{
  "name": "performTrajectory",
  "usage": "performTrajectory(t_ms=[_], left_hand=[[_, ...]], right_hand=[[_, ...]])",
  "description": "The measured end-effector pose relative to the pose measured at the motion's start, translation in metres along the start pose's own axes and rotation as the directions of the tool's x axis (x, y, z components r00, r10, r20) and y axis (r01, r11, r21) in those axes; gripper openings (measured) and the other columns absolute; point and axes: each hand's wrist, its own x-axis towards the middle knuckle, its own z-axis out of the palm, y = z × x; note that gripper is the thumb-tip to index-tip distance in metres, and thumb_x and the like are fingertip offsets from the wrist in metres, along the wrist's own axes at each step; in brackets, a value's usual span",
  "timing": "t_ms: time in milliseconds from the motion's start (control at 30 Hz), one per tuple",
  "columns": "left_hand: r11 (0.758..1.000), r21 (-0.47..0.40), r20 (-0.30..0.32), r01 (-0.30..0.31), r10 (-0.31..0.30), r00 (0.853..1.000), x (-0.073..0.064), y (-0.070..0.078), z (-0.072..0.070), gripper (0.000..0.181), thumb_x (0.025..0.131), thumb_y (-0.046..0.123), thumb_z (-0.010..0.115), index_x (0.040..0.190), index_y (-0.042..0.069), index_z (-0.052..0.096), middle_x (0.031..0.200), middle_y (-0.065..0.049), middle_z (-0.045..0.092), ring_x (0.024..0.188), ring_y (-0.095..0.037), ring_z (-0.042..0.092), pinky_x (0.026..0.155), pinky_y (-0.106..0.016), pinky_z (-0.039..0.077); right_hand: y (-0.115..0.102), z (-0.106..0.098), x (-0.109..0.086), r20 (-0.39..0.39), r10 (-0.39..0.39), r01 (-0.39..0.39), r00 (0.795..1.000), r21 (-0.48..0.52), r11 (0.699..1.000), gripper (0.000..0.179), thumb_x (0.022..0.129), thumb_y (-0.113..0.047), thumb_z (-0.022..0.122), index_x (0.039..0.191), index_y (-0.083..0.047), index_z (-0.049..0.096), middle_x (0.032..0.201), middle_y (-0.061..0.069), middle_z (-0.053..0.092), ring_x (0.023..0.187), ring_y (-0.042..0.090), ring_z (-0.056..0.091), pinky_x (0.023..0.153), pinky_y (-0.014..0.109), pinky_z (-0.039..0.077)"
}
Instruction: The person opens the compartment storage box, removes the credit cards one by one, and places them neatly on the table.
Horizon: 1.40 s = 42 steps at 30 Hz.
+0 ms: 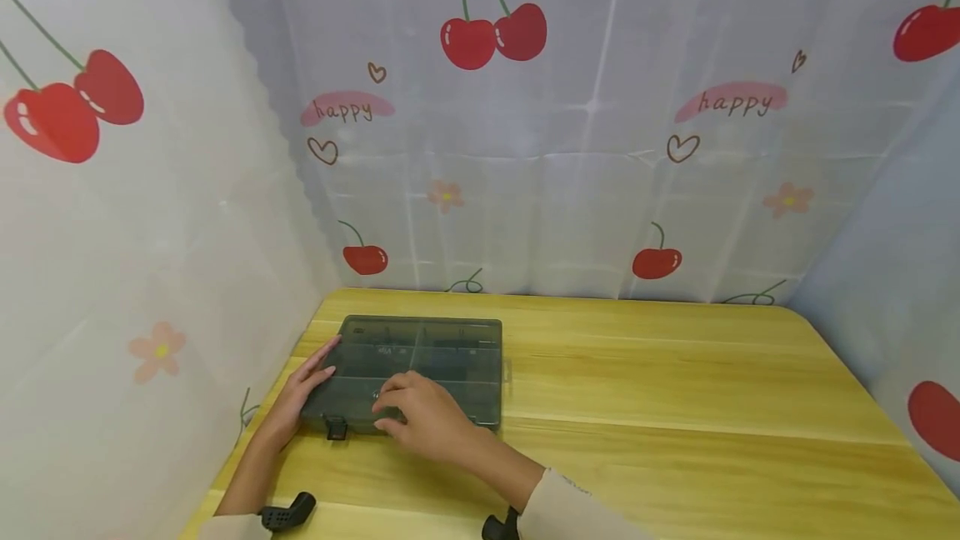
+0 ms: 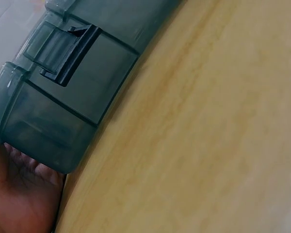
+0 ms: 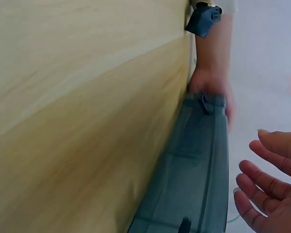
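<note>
A dark translucent plastic compartment box (image 1: 457, 363) with a shut lid lies flat on the wooden table. Its front latch (image 1: 336, 428) juts outward near the left corner, as the left wrist view also shows with the latch (image 2: 70, 56) tilted away from the wall. My left hand (image 1: 297, 397) rests along the box's left side, fingers extended against its edge. Over the front part of the lid hovers my right hand (image 1: 429, 419), fingers loosely bent. In the right wrist view the right hand (image 3: 276, 182) holds nothing, apart from the box (image 3: 184, 170). The box's contents cannot be made out.
The pale yellow wooden table (image 1: 660, 390) extends to the right of the box. A cherry-print cloth (image 1: 555, 173) hangs behind the table and along both sides. Black wrist devices (image 1: 288, 513) sit on both forearms.
</note>
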Motion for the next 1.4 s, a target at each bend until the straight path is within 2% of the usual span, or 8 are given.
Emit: performTrajectory(t_ms=[333, 467, 567, 633, 1033, 1233, 1300, 1400], left_hand=[[0.999, 0.021, -0.015, 0.035, -0.035, 0.999, -0.003, -0.002, -0.004, 0.058, 0.108, 0.034, 0.05, 0.162, 0.027, 0.03, 0.17, -0.001, 0.015, 0.155, -0.029, 0.006, 0.103, -0.012, 0.03], [0.999, 0.019, -0.02, 0.041, -0.041, 0.999, -0.003, -0.002, -0.002, 0.058, 0.108, 0.034, 0.05, 0.162, 0.027, 0.03, 0.17, -0.001, 0.014, 0.155, -0.03, 0.005, 0.119, -0.037, 0.024], [1.0, 0.003, -0.028, 0.031, -0.031, 0.999, -0.003, -0.003, 0.0, 0.058, 0.108, 0.033, 0.051, 0.162, 0.025, 0.031, 0.17, -0.003, 0.015, 0.155, -0.031, 0.004, 0.12, -0.059, 0.014], [1.0, -0.01, -0.026, 0.026, -0.026, 0.999, -0.003, -0.002, 0.001, 0.058, 0.108, 0.032, 0.052, 0.162, 0.024, 0.032, 0.17, -0.003, 0.015, 0.155, -0.032, 0.004, 0.119, -0.063, 0.011], [1.0, -0.02, -0.007, 0.012, -0.012, 1.0, 0.003, 0.0, 0.0, 0.059, 0.108, 0.031, 0.051, 0.162, 0.024, 0.029, 0.17, 0.0, 0.015, 0.156, -0.027, 0.002, 0.121, -0.057, 0.009], [0.999, 0.0, -0.026, 0.039, -0.039, 0.999, 0.002, 0.0, -0.001, 0.064, 0.108, 0.031, 0.051, 0.164, 0.02, 0.022, 0.17, -0.001, 0.012, 0.156, -0.028, 0.001, 0.112, -0.018, 0.026], [0.998, -0.017, -0.032, 0.059, -0.059, 0.998, 0.001, 0.001, -0.001, 0.066, 0.108, 0.031, 0.052, 0.164, 0.018, 0.02, 0.17, -0.003, 0.01, 0.155, -0.03, 0.0, 0.116, -0.022, 0.026], [0.996, -0.041, -0.028, 0.085, -0.086, 0.996, -0.001, 0.002, -0.001, 0.066, 0.108, 0.032, 0.052, 0.164, 0.018, 0.02, 0.17, -0.006, 0.008, 0.155, -0.033, 0.0, 0.123, -0.047, 0.017]], right_hand=[[0.016, -0.021, -0.037, -0.094, 0.129, -0.122, 0.987, 0.073, 0.99, 0.022, 0.097, -0.024, 0.071, 0.117, -0.017, 0.076, 0.129, 0.0, 0.065, 0.12, 0.016, 0.058, 0.094, 0.029, 0.053], [0.019, -0.027, -0.051, -0.132, 0.189, -0.175, 0.973, 0.113, 0.978, 0.025, 0.096, -0.022, 0.073, 0.12, -0.013, 0.074, 0.134, 0.004, 0.062, 0.125, 0.021, 0.055, 0.096, 0.037, 0.054], [0.023, -0.029, -0.06, -0.15, 0.23, -0.215, 0.961, 0.113, 0.97, 0.03, 0.096, -0.021, 0.074, 0.124, -0.01, 0.072, 0.139, 0.008, 0.059, 0.129, 0.026, 0.053, 0.096, 0.044, 0.053], [0.026, -0.031, -0.066, -0.15, 0.256, -0.242, 0.955, 0.109, 0.964, 0.035, 0.095, -0.022, 0.074, 0.127, -0.008, 0.07, 0.142, 0.01, 0.057, 0.132, 0.029, 0.051, 0.098, 0.047, 0.052], [0.048, -0.037, -0.091, -0.114, 0.411, -0.402, 0.905, 0.092, 0.911, 0.068, 0.094, -0.026, 0.075, 0.15, 0.001, 0.047, 0.161, 0.023, 0.031, 0.144, 0.045, 0.035, 0.106, 0.057, 0.044], [0.053, -0.038, -0.095, -0.01, 0.487, -0.48, 0.873, 0.154, 0.864, 0.079, 0.098, -0.03, 0.07, 0.155, 0.008, 0.031, 0.163, 0.028, 0.022, 0.147, 0.044, 0.029, 0.108, 0.057, 0.041], [0.054, -0.037, -0.095, 0.02, 0.503, -0.499, 0.864, 0.175, 0.849, 0.08, 0.099, -0.032, 0.068, 0.155, 0.009, 0.029, 0.163, 0.028, 0.02, 0.147, 0.044, 0.028, 0.109, 0.057, 0.04], [0.054, -0.037, -0.096, 0.049, 0.521, -0.52, 0.852, 0.198, 0.831, 0.081, 0.1, -0.035, 0.066, 0.155, 0.01, 0.027, 0.164, 0.028, 0.018, 0.147, 0.044, 0.028, 0.109, 0.057, 0.04]])
